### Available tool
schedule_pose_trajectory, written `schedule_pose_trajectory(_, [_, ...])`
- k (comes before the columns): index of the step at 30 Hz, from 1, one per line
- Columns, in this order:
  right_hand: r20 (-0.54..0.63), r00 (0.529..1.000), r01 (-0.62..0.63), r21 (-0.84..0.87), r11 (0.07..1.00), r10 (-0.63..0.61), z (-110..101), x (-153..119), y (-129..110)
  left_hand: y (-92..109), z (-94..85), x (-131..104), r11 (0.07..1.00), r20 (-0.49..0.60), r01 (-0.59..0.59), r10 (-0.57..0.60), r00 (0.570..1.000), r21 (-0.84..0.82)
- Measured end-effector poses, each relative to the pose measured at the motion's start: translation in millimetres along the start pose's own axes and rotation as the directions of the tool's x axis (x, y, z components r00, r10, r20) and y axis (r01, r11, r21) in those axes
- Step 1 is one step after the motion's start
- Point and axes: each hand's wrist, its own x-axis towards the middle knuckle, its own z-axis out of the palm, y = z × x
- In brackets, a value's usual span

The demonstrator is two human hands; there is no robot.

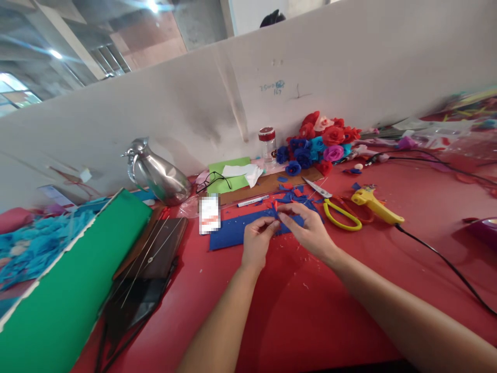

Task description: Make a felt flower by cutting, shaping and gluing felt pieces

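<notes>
My left hand (pixel 257 241) and my right hand (pixel 310 228) meet over the blue sheet (pixel 233 231), fingertips pinched together. Between them is a small blue and red craft piece (pixel 275 208), mostly covered by the fingers, so its exact shape is unclear. Blue and red scraps (pixel 293 195) lie just beyond the hands. To the right of my right hand rest scissors (pixel 341 216) with yellow handles, blades partly apart. Farther right lies a yellow hot glue gun (pixel 375 203) with a black cord.
A steel jug (pixel 161 173), a red-lidded jar (pixel 267 145) and a heap of craft flowers (pixel 324 139) stand along the wall. A white marker (pixel 253 201) lies behind the blue sheet. At left are a green box (pixel 70 290) and a dark bag (pixel 155 259).
</notes>
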Motion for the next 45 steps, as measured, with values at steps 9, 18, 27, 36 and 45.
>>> schedule_pose_trajectory(9, [0.108, 0.994, -0.046, 0.154, 0.987, 0.029, 3.8, 0.1, -4.7, -8.5, -2.6, 0.4, 0.992, 0.034, -0.080, 0.077, 0.996, 0.096])
schedule_pose_trajectory(18, [0.093, 0.990, -0.121, 0.191, 0.974, 0.105, 1.6, 0.6, -5.4, -6.5, -1.2, -0.3, 0.963, 0.156, -0.150, 0.116, 0.981, 0.223])
schedule_pose_trajectory(27, [0.065, 0.989, -0.142, 0.161, 0.977, 0.133, 3.9, 0.0, 2.9, -5.6, -0.6, -1.3, 0.947, 0.131, -0.124, 0.088, 0.987, 0.298])
schedule_pose_trajectory(36, [0.093, 0.967, -0.252, 0.246, 0.936, 0.236, 4.7, -0.1, 2.4, -8.0, 0.1, -1.1, 0.949, 0.105, -0.112, 0.085, 0.991, 0.295])
schedule_pose_trajectory(45, [0.107, 0.972, -0.231, 0.251, 0.940, 0.210, 4.2, 0.6, 2.9, -8.7, -0.5, -1.2, 0.935, 0.095, -0.153, 0.129, 0.987, 0.318])
